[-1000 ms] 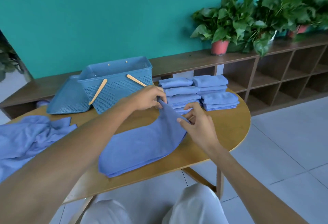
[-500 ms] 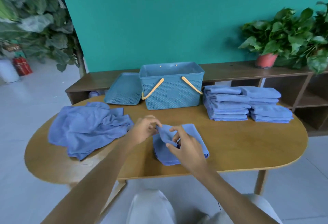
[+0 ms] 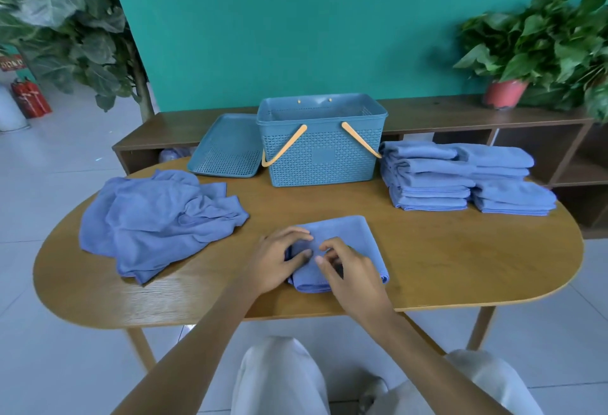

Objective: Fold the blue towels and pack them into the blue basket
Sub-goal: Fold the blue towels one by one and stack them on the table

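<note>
Knees in pale trousers (image 3: 279, 378), lower edge of view, under the near rim of the table (image 3: 444, 270).

Left hand (image 3: 276, 261): fingers fairly straight, laid flat on the left part of the folded towel (image 3: 348, 237), pressing it to the table.

Right hand (image 3: 352, 276): fingers curled, tips down on the same towel just beside the left hand; whether it pinches the cloth cannot be told.

Folded towel: blue, a flat rectangle near the front edge of the table, centre.

Unfolded towels (image 3: 158, 220): blue, a crumpled heap on the table's left side, well apart from the hands.

Folded stacks (image 3: 460, 177): two neat piles side by side, right rear of the table.

Blue basket (image 3: 320, 151): upright at the table's rear centre, open, tan handles hanging down; no towels visible inside.

Basket lid (image 3: 227, 151): leaning just left of the basket.

Low wooden shelf (image 3: 460, 112) and potted plant (image 3: 533, 49): against the teal wall beyond.
</note>
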